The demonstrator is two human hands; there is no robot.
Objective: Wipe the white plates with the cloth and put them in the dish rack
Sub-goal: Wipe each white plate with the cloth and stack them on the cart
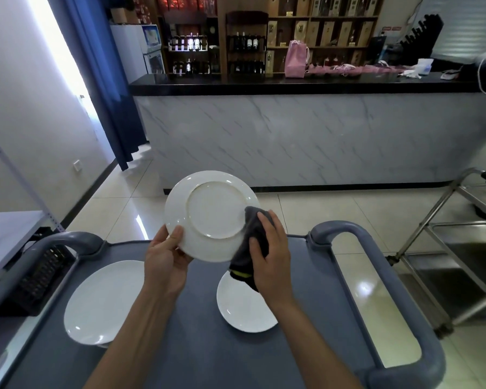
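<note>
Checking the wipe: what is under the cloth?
The cloth, gripped by the right hand, lies on the held plate's underside rim. The rim beneath it is hidden.

- looks like a small wine shop or bar: dark wooden shelves (320,32) full of boxed bottles
- wine bottles in a wooden rack (246,44)
- long marble-look counter with a black top (264,82)
- grey plastic service cart (348,276)

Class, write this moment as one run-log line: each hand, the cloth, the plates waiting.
left hand: grips raised plate | right hand: presses cloth on its underside | waiting on cart: two plates
</note>
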